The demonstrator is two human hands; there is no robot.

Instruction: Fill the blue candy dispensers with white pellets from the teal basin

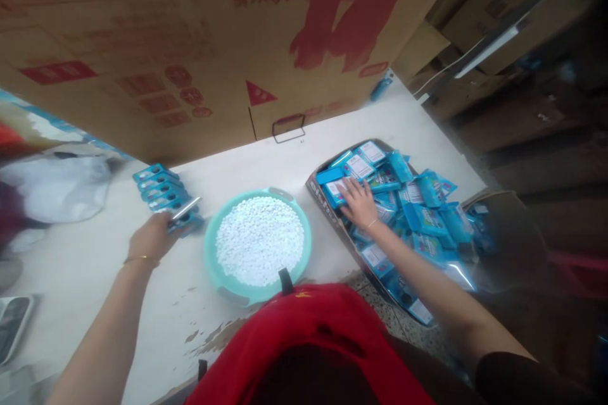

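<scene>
My left hand (154,239) is closed around a shiny silver bar-shaped thing (186,209), whose exact kind I cannot make out. It is held at the near end of a row of blue packages with round openings (161,188). My right hand (360,202) reaches into a shallow cardboard tray (327,210) heaped with blue packets (425,218), many with white labels. Its fingers are spread and rest on the packets at the tray's left side. Between my hands stands a round turquoise basin (210,247) full of small white pellets (260,240).
A large cardboard box (209,44) with red printing walls off the back of the white table (256,171). A small blue item (380,88) lies by its right corner. White plastic bags (57,186) sit at the left, above a dark-screened device (14,326). More cartons (503,25) stand at the right.
</scene>
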